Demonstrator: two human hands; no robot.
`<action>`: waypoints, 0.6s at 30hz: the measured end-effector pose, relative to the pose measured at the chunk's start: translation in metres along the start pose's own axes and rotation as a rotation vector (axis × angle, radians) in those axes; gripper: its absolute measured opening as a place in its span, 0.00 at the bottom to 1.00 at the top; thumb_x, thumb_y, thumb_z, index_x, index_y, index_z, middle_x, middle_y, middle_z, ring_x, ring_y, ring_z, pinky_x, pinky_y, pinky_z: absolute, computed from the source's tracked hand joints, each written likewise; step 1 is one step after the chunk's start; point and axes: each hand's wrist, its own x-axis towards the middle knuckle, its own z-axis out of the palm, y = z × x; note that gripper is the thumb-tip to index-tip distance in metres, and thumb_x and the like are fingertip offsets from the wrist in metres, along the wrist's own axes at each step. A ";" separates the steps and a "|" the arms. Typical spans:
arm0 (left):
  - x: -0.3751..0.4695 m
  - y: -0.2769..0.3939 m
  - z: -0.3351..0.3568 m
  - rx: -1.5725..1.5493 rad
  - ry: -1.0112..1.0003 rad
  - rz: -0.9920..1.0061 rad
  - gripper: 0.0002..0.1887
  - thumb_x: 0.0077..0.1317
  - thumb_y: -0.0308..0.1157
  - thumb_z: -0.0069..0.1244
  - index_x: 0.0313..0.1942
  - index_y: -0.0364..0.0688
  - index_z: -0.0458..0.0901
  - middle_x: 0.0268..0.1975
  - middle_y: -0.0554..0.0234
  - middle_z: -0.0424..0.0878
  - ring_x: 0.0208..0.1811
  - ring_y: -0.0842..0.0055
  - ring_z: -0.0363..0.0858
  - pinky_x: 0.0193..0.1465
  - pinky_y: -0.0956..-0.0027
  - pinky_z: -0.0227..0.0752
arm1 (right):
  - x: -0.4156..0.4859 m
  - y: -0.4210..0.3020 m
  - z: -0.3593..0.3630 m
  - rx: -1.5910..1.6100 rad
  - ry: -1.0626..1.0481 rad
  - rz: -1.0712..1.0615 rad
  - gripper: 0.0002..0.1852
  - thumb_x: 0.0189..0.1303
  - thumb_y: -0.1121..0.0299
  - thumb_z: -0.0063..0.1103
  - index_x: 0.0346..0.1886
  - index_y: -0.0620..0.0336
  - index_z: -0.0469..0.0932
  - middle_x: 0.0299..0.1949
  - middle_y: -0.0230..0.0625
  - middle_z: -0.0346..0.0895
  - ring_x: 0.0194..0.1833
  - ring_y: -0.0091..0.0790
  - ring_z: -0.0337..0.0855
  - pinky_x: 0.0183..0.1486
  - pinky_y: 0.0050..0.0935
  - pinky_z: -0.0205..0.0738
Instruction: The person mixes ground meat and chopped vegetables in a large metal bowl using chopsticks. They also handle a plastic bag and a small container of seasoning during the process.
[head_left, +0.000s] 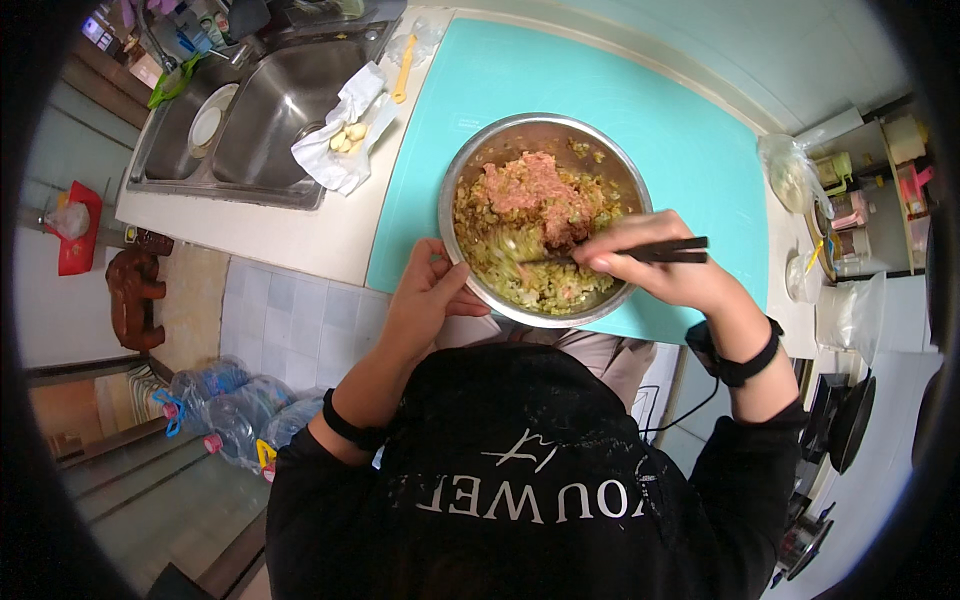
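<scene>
A stainless steel mixing bowl (646, 196) rests on a turquoise mat (697, 165) near the counter's front edge. Inside it lie pink minced meat (529, 184) and chopped green vegetables (559, 292), partly mixed. My left hand (435, 289) grips the bowl's rim at the lower left, thumb over the edge. Dark chopsticks (675, 251) are held in my right hand (652, 259) above the bowl's right side. Their tips reach into the vegetables, where the mixture is blurred.
Left of the mat, peeled garlic cloves (349, 138) lie on white paper (341, 174) beside a double sink (270, 112) holding white dishes (208, 126). A yellow-handled tool (406, 71) lies nearby. Plastic bags (791, 172) and a shelf (892, 195) stand right. Large plastic bottles (240, 420) sit on the floor.
</scene>
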 end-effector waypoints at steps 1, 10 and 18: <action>0.000 0.000 0.000 0.007 0.004 -0.004 0.12 0.72 0.29 0.41 0.50 0.37 0.60 0.39 0.54 0.79 0.29 0.74 0.83 0.31 0.74 0.82 | 0.007 0.005 0.004 -0.027 0.044 -0.013 0.11 0.60 0.66 0.63 0.39 0.65 0.83 0.33 0.43 0.84 0.32 0.36 0.84 0.38 0.30 0.78; 0.000 -0.002 -0.002 -0.046 -0.016 0.005 0.10 0.72 0.29 0.41 0.49 0.38 0.61 0.38 0.55 0.78 0.28 0.74 0.83 0.32 0.73 0.82 | -0.001 0.006 -0.022 0.008 0.504 0.298 0.10 0.64 0.69 0.59 0.38 0.66 0.83 0.30 0.38 0.83 0.28 0.25 0.82 0.31 0.21 0.77; 0.000 -0.003 0.000 -0.042 -0.014 0.017 0.10 0.72 0.29 0.40 0.49 0.38 0.60 0.37 0.55 0.79 0.28 0.74 0.83 0.32 0.73 0.82 | 0.003 0.011 0.033 -0.345 0.370 -0.042 0.05 0.60 0.72 0.59 0.32 0.65 0.81 0.27 0.44 0.81 0.29 0.40 0.83 0.30 0.32 0.78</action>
